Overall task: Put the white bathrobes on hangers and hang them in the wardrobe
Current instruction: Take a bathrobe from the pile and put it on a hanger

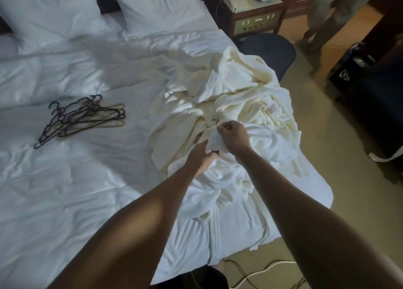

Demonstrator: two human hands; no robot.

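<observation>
Hangers [80, 117] lie apart from bathrobes [235, 105]; both hands gripping.

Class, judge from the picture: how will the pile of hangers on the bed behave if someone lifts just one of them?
The hangers lie interlocked, hooks crossing, so lifting one will probably drag others along. They look thin and rigid, so likely light and shape-holding rather than floppy. On the soft, wrinkled bed sheet they should stay put rather than slide.
</observation>
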